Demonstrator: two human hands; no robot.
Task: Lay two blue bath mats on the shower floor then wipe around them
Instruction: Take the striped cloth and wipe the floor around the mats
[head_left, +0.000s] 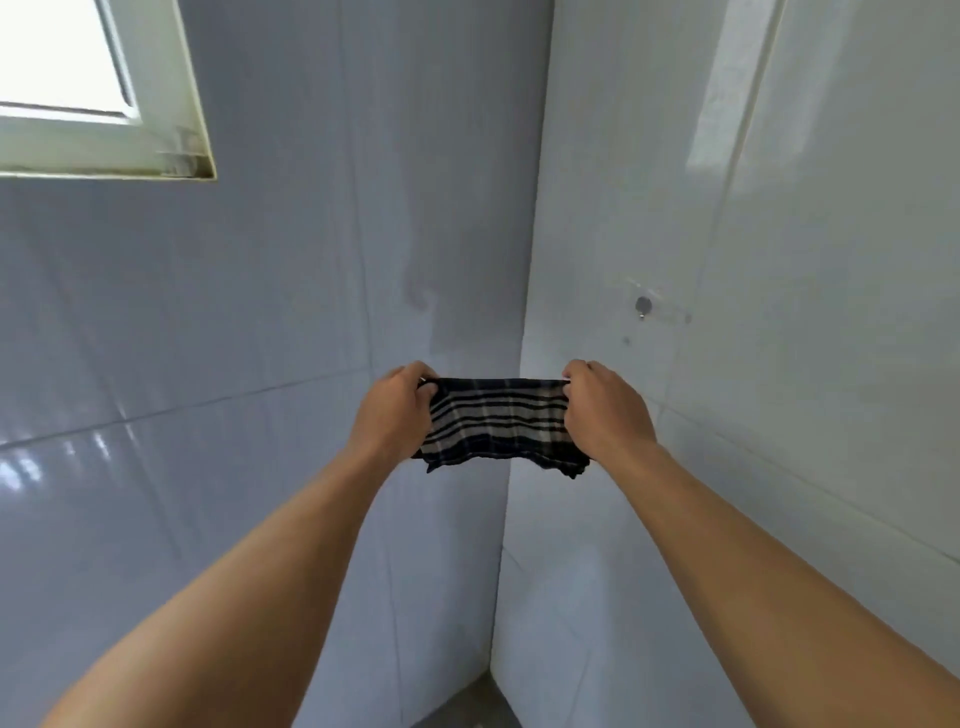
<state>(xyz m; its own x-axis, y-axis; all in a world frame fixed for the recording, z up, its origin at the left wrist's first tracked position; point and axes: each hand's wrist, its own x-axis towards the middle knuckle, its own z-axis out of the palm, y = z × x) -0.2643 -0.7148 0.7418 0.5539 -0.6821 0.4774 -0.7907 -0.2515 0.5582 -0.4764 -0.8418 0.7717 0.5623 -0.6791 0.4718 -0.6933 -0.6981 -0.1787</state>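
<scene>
Dark navy cloth (498, 423), crossed with pale plaid stripes, hung stretched between both hands in front of the corner where two white tiled walls met. The left hand (396, 410) gripped the cloth's left edge, its fingers curled tight over the top corner and the fabric bunched under them; the right hand (605, 408) gripped the right edge the same way, fingers folded closed on the gathered end. Between the two sets of fingers the top hem ran nearly straight and taut, while the lower edge below the fingers sagged in a wavy line, with a loose corner drooping just beneath the right hand. Both forearms were bare and reached up and forward from the bottom of the view. Above and to the right of the right hand's fingers, a small metal hook (643, 306) sat on a clear plate stuck to the right wall (779, 260), apart from the cloth. Far above and to the left of the left hand's fingers, a white-framed window (171, 104) was set in the left wall (285, 234). Well below the fingers, a grey strip of floor (467, 701) showed at the foot of the corner. The blue bath mats were not in view.
</scene>
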